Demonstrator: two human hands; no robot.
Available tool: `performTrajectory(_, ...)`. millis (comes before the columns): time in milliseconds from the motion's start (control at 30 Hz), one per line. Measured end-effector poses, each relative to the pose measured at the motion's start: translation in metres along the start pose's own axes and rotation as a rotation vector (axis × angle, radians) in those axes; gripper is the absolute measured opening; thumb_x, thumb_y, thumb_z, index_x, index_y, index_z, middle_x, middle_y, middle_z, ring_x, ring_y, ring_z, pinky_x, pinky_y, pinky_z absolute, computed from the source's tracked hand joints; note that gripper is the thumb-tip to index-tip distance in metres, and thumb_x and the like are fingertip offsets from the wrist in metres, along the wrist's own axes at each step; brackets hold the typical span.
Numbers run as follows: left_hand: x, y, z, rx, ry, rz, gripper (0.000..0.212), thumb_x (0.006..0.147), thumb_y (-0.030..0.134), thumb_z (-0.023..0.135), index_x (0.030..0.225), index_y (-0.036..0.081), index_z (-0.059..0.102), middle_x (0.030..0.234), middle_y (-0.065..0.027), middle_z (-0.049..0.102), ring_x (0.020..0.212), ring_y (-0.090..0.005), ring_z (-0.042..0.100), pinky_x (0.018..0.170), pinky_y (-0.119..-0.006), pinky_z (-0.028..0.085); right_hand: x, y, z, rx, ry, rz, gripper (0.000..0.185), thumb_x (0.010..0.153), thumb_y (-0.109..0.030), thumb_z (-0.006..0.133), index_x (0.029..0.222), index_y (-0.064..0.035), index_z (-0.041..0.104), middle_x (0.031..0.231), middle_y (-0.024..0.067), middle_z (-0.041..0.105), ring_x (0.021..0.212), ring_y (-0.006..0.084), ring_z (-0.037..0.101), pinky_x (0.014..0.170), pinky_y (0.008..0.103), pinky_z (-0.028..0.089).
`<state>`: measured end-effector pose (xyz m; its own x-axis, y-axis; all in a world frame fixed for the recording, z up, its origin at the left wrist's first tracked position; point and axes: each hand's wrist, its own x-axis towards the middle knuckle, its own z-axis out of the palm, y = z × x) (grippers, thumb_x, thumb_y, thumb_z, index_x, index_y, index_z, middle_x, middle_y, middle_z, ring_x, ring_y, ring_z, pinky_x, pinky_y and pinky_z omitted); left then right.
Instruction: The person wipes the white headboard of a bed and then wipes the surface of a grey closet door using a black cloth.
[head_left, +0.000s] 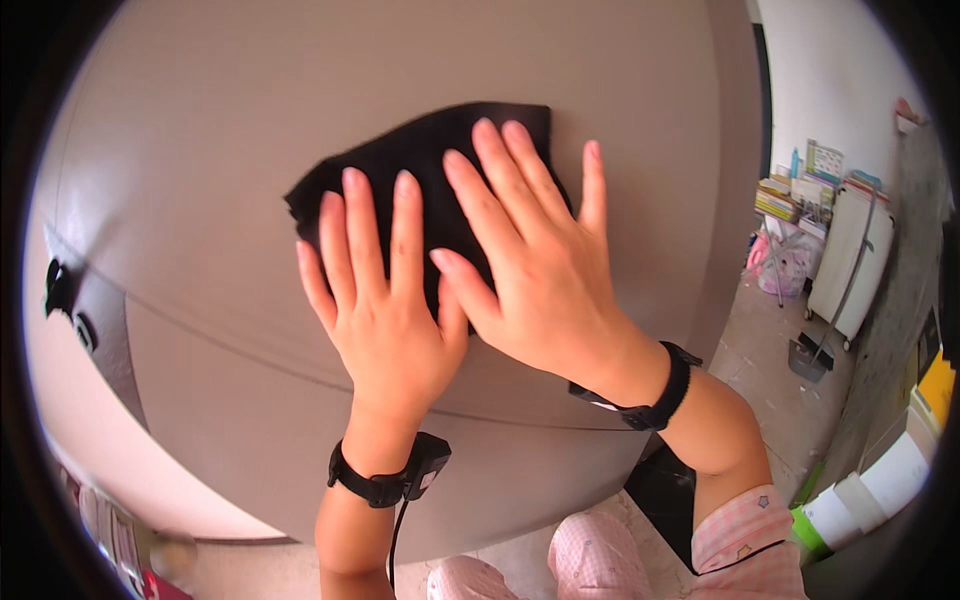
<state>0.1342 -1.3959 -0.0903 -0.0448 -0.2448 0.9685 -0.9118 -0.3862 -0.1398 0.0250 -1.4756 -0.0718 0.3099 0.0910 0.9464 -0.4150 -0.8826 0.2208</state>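
Note:
A piece of black fabric lies flat on a broad taupe surface. My left hand rests palm down across the fabric's lower left part, its fingers spread and its little finger just past the edge. Over the right part lies my right hand, also palm down with the fingers apart. Its little finger reaches beyond the fabric onto the bare surface. The two thumbs come close together, and the right one overlaps the left in view. Neither hand grasps anything. Much of the fabric's lower part is hidden under both hands.
Black wrist straps circle both wrists, with a cable hanging from the left one. Small black objects lie at the far left. On the floor at right stand a white suitcase, a dustpan and a stand with books.

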Motion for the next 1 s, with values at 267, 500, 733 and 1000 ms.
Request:
performTrajectory(267, -0.132, 0.035, 0.02, -0.112, -0.417, 0.262, 0.064, 0.076, 0.039, 0.062, 0.13, 0.011, 0.044, 0.134, -0.0225, 0.039, 0.121, -0.0384, 0.037, 0.101, -0.059, 0.022, -0.179, 0.008, 0.006, 0.066, -0.276, 0.183, 0.059, 0.083, -0.031, 0.057, 0.134, -0.0051, 0.041, 0.141, 0.0179, 0.033, 0.133, 0.0316, 0.028, 0.101, 0.0665, 0.008)
performTrajectory(500, -0.063, 0.046, 0.015, -0.121, -0.264, 0.142, 0.061, 0.078, 0.027, 0.06, 0.134, 0.01, 0.042, 0.14, -0.0198, 0.035, 0.126, -0.0344, 0.036, 0.104, -0.053, 0.02, -0.093, 0.028, -0.015, 0.067, -0.287, 0.113, 0.063, 0.08, -0.024, 0.058, 0.133, 0.0038, 0.036, 0.14, 0.0279, 0.027, 0.132, 0.0424, 0.023, 0.105, 0.0584, 0.015)
performTrajectory(733, 0.053, 0.096, 0.032, -0.09, 0.042, 0.125, 0.053, 0.086, 0.02, 0.047, 0.137, 0.008, 0.037, 0.144, -0.0177, 0.028, 0.133, -0.0332, 0.025, 0.108, -0.05, 0.011, -0.012, 0.102, -0.037, -0.161, 0.035, 0.043, 0.055, 0.081, -0.023, 0.055, 0.128, 0.0023, 0.042, 0.134, 0.0235, 0.039, 0.128, 0.0358, 0.034, 0.105, 0.0582, 0.015)
performTrajectory(1000, -0.093, 0.128, 0.05, -0.146, -0.49, 0.484, 0.06, 0.078, 0.033, 0.058, 0.134, 0.016, 0.043, 0.139, -0.0038, 0.04, 0.122, -0.0145, 0.041, 0.104, -0.042, 0.025, -0.225, 0.087, -0.029, 0.005, -0.4, 0.329, 0.063, 0.083, -0.029, 0.056, 0.132, 0.0046, 0.036, 0.137, 0.0311, 0.03, 0.131, 0.0443, 0.024, 0.103, 0.0638, 0.01)
